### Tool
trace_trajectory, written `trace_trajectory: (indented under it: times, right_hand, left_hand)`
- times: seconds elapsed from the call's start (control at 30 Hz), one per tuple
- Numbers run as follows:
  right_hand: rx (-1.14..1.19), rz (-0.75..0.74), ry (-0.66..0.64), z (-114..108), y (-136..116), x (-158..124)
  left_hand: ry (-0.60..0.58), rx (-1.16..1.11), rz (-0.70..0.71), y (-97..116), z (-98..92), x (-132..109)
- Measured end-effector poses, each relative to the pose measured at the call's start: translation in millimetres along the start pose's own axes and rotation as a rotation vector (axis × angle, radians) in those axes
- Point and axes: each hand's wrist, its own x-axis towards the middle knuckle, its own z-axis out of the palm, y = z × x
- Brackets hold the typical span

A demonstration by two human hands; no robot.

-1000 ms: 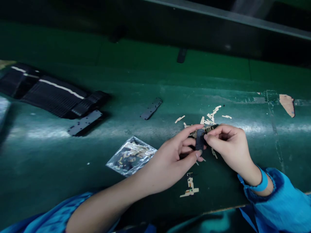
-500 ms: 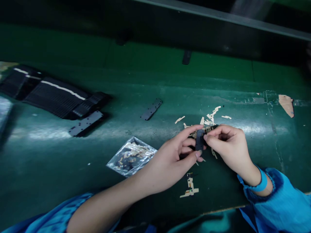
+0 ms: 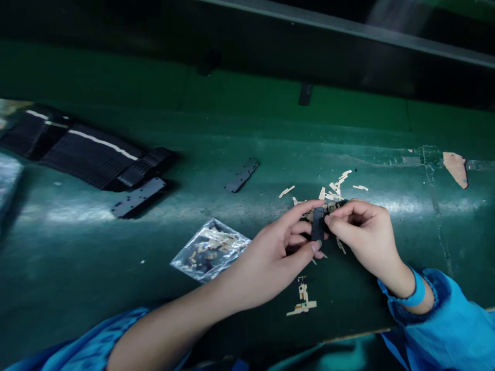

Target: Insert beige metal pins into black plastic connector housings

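Observation:
My left hand (image 3: 274,257) pinches a small dark flat strip (image 3: 317,224) between thumb and forefinger, held upright just above the green work surface (image 3: 232,242). My right hand (image 3: 365,232) is closed, its fingertips pressed against the strip's right edge. Directly behind and under both hands lies a scatter of small tan paper-like pieces (image 3: 332,193). Another tan-and-white scrap (image 3: 302,300) lies below my left hand, near the front edge.
A clear plastic bag (image 3: 210,249) with small tan and dark parts lies left of my left forearm. Two loose dark strips (image 3: 242,175) (image 3: 138,197) lie further left. A long stack of dark strips (image 3: 85,154) sits at far left. Torn tape (image 3: 455,167) marks the right.
Both hands hold the same pose on the strip. The view has drifted slightly, so the things at the back sit a little lower and to the right.

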Motion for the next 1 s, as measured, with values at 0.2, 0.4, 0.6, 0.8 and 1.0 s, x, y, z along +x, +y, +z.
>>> trace_trajectory:
  times: [0.2, 0.4, 0.6, 0.8, 1.0]
  right_hand:
    - [-0.011, -0.005, 0.001, 0.5, 0.4, 0.6]
    - [-0.037, -0.006, 0.007, 0.3, 1.2, -0.3]
    - [-0.018, -0.011, 0.008, -0.1, 2.0, -0.2]
    - [-0.025, -0.017, 0.008, -0.2, 1.6, -0.1]
    - [-0.052, -0.050, 0.017, 0.2, 4.0, -0.1]
  left_hand:
    - [0.004, 0.001, 0.004, -0.6, 0.0, -0.3]
    - [-0.002, -0.021, 0.015, -2.5, 0.0, 0.6]
    - [-0.001, -0.021, 0.014, -2.3, -0.3, -0.6]
    - [-0.008, -0.025, 0.015, -3.6, 0.0, 0.5]
    - [-0.002, -0.027, 0.019, -2.7, -0.8, 1.3]
